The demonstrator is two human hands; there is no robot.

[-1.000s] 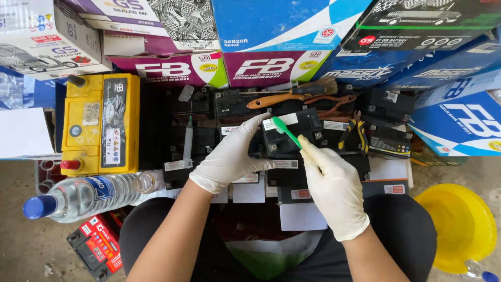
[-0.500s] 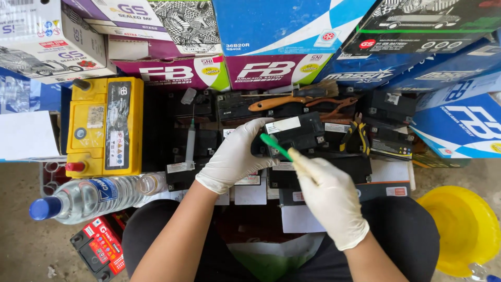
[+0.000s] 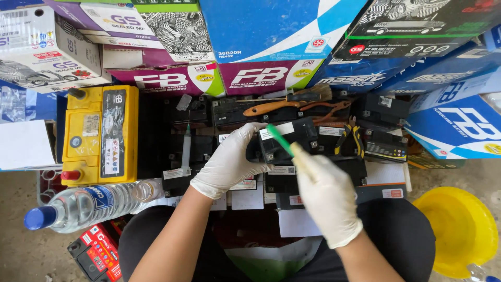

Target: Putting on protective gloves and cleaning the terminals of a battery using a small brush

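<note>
Fingers of left hand curled over small black battery, steadying it on a packed row of like batteries; right hand pinching a green brush at its top. Likely dense, rigid, slick-cased — best gripped across the sides. Stacked cartons behind, yellow battery left, yellow tub right, water bottle — little room.

A battery repair workshop or shop floor. Stacked cardboard battery boxes line the back, above a crowd of small black batteries and a yellow car battery. Worn hand tools (a wire brush and pliers) lie among them on bare concrete floor.
</note>
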